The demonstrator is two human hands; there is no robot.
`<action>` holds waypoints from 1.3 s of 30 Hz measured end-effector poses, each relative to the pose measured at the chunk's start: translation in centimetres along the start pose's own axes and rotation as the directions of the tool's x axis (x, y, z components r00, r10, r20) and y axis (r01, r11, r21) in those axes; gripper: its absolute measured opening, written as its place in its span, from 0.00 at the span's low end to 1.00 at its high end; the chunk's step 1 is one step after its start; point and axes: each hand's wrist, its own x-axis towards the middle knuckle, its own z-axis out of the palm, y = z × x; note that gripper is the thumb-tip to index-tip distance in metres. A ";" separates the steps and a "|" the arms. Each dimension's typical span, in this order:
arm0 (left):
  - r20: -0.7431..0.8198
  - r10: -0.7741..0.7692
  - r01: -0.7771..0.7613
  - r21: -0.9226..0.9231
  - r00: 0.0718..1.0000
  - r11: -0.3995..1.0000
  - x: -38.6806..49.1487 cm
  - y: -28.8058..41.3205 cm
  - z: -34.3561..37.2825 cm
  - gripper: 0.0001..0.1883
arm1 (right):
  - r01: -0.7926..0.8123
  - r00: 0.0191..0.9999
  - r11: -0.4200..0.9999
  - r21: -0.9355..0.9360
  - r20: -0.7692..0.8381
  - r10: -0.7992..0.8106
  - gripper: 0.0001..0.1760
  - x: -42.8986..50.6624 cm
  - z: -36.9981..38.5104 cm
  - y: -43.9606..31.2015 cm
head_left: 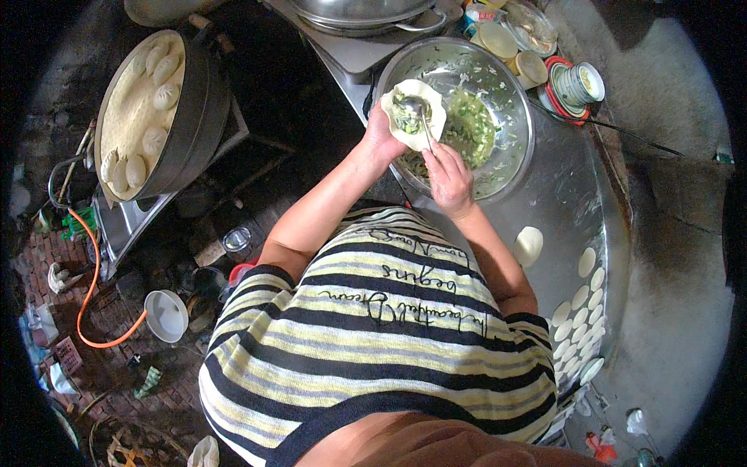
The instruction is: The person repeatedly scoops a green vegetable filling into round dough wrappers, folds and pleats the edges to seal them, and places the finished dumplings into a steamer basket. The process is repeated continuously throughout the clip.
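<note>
My left hand [385,131] holds up a round dough wrapper [433,104] with chopped green vegetable filling [408,124] in its middle. In my right hand [450,178] is the handle of a metal spoon [415,105], whose bowl rests on the filling. Both hands are over the left side of a large stainless steel bowl [528,143]. More green and white filling [475,125] lies in that bowl. A single dough wrapper [528,247] lies on the metal worktop to the right, and many smaller dough rounds [580,318] are spread beyond it.
At left stands a big steamer [201,125] with several pleated buns [166,96] around its edge. A lidded pan [362,11] is at the top. Stacked bowls [575,84] and jars [531,67] stand at upper right. An orange hose [88,292] and a white basin [166,316] are at lower left.
</note>
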 end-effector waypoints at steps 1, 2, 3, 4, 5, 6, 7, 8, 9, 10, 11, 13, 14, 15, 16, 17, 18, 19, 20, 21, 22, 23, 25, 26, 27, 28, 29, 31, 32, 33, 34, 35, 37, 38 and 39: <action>-0.039 0.015 -0.014 0.029 0.999 0.999 0.1 0.1 -0.1 0.21 | -0.013 0.999 0.999 0.030 -0.033 0.014 0.12 0.1 -0.1 0.2; -0.077 0.031 -0.027 0.057 0.997 0.998 0.2 0.2 -0.1 0.21 | -0.025 0.998 0.998 0.060 -0.065 0.028 0.12 0.3 -0.3 0.3; -0.125 0.043 -0.032 0.088 0.991 0.996 -0.2 0.2 0.1 0.22 | -0.047 0.994 0.994 0.094 -0.095 0.056 0.12 0.2 -0.4 0.1; -0.179 0.075 -0.050 0.140 0.981 0.989 -0.6 0.3 0.4 0.22 | -0.089 0.968 0.974 0.210 -0.212 0.134 0.12 0.6 -0.3 0.3; -0.215 0.091 -0.053 0.174 0.972 0.983 -0.8 0.5 0.6 0.21 | -0.130 0.930 0.930 0.343 -0.284 0.234 0.10 0.9 -1.0 0.4; -0.204 0.104 -0.070 0.167 0.973 0.983 -1.0 0.9 0.3 0.21 | -0.239 0.924 0.931 0.277 -0.231 0.306 0.08 1.0 -1.8 1.1; -0.196 0.109 -0.079 0.158 0.974 0.984 -1.4 1.3 0.4 0.21 | -0.350 0.904 0.915 0.200 -0.183 0.386 0.07 0.5 -2.6 2.3; -0.162 0.108 -0.081 0.163 0.981 0.983 -1.9 1.8 0.5 0.20 | -0.417 0.903 0.899 0.135 -0.051 0.427 0.08 -0.2 -2.4 3.4; -0.126 0.090 -0.071 0.141 0.988 0.987 -2.1 2.7 -0.5 0.20 | -0.476 0.878 0.877 0.057 0.083 0.471 0.09 -1.5 -1.7 4.7; -0.126 0.090 -0.073 0.139 0.988 0.988 -2.7 2.9 0.0 0.21 | -0.522 0.831 0.853 -0.027 0.211 0.515 0.10 -2.8 -1.1 5.4; -0.125 0.092 -0.075 0.138 0.988 0.988 -3.3 3.1 0.5 0.21 | -0.406 0.724 0.871 -0.275 0.485 0.491 0.11 -4.2 -0.5 5.5; -0.098 0.136 -0.116 0.187 0.986 0.975 -4.4 3.9 0.6 0.22 | -0.463 0.832 0.886 0.017 0.353 0.428 0.12 -5.5 0.2 3.9; -0.114 0.143 -0.119 0.192 0.983 0.974 -4.8 4.2 0.5 0.22 | -0.652 0.741 0.737 0.179 0.359 0.568 0.12 -6.2 0.6 4.0; -0.130 0.149 -0.122 0.199 0.980 0.972 -5.1 4.5 0.5 0.23 | -0.784 0.620 0.526 0.329 0.388 0.682 0.12 -6.5 1.0 4.3; -0.128 0.174 -0.144 0.219 0.976 0.965 -5.4 4.6 0.5 0.22 | -0.848 0.480 0.272 0.455 0.441 0.758 0.12 -6.8 1.3 4.7; -0.142 0.179 -0.145 0.222 0.974 0.964 -5.6 4.5 0.5 0.22 | -0.836 0.406 0.115 0.536 0.465 0.786 0.13 -6.8 0.9 5.8; -0.151 0.188 -0.151 0.226 0.970 0.962 -5.7 4.6 0.7 0.22 | -0.814 0.365 0.030 0.580 0.470 0.804 0.13 -6.3 0.2 6.3; -0.161 0.196 -0.157 0.230 0.967 0.961 -5.9 4.7 0.8 0.22 | -0.783 0.321 -0.054 0.620 0.478 0.818 0.13 -5.8 -0.4 6.6; -0.170 0.207 -0.162 0.247 0.963 0.955 -6.0 4.7 0.6 0.22 | -0.761 0.337 -0.055 0.647 0.467 0.817 0.14 -5.8 -0.8 6.8; -0.150 0.184 -0.147 0.227 0.972 0.963 -6.0 4.7 0.5 0.22 | -0.737 0.356 -0.050 0.674 0.451 0.819 0.14 -5.6 -1.3 7.1; -0.129 0.160 -0.131 0.209 0.979 0.969 -6.1 4.7 0.5 0.22 | -0.713 0.374 -0.045 0.700 0.433 0.820 0.15 -5.4 -1.8 7.4; -0.107 0.136 -0.114 0.190 0.985 0.975 -6.1 4.6 0.4 0.22 | -0.703 0.364 -0.054 0.709 0.424 0.829 0.15 -5.1 -2.2 7.6; -0.096 0.111 -0.093 0.174 0.989 0.980 -6.0 4.4 0.3 0.22 | -0.682 0.344 -0.076 0.727 0.411 0.845 0.16 -4.0 -3.0 7.4; -0.129 0.122 -0.096 0.192 0.984 0.977 -5.8 4.2 0.1 0.22 | -0.673 0.345 -0.078 0.735 0.406 0.846 0.16 -3.4 -3.7 7.2; -0.158 0.139 -0.104 0.211 0.978 0.972 -5.5 4.1 0.1 0.22 | -0.643 0.377 -0.054 0.764 0.376 0.847 0.15 -2.5 -4.4 6.8; -0.114 0.141 -0.116 0.201 0.983 0.973 -5.5 3.7 0.0 0.23 | -0.612 0.409 -0.032 0.790 0.351 0.842 0.15 -1.6 -5.0 6.3; -0.193 0.149 -0.098 0.253 0.970 0.963 -4.7 3.4 -0.4 0.23 | -0.581 0.440 -0.012 0.814 0.326 0.837 0.15 -0.8 -5.6 5.7; -0.237 0.122 -0.060 0.253 0.964 0.966 -3.9 1.7 0.4 0.24 | -0.559 0.526 0.107 0.822 0.252 0.812 0.10 0.2 -5.9 3.7; -0.222 0.094 -0.044 0.221 0.970 0.974 -3.3 1.2 0.1 0.23 | -0.563 0.586 0.228 0.794 0.189 0.788 0.09 0.7 -5.4 2.0; -0.194 0.047 -0.013 0.175 0.980 0.984 -2.5 0.5 -0.1 0.24 | -0.558 0.642 0.351 0.752 0.124 0.756 0.08 1.2 -4.8 0.8; -0.190 0.040 -0.008 0.166 0.981 0.986 -2.0 0.0 0.2 0.23 | -0.407 0.841 0.690 0.599 -0.049 0.538 0.09 0.7 -3.3 0.5; -0.187 0.033 -0.004 0.155 0.982 0.988 -1.5 -0.5 0.4 0.23 | -0.166 0.962 0.914 0.369 -0.143 0.232 0.10 -0.3 -1.5 0.5; -0.129 0.039 -0.021 0.140 0.991 0.990 -0.8 -0.8 0.8 0.22 | -0.025 0.999 0.998 0.065 -0.041 0.028 0.13 -0.6 -0.1 -0.3; -0.114 0.044 -0.030 0.126 0.992 0.992 -0.6 -0.7 0.4 0.22 | -0.048 0.998 0.996 0.071 -0.047 0.052 0.14 -0.6 -0.2 -0.5; -0.108 0.051 -0.039 0.112 0.993 0.993 -0.8 -0.6 0.5 0.22 | -0.054 0.992 0.995 0.086 -0.108 0.063 0.14 -0.7 -0.3 -0.5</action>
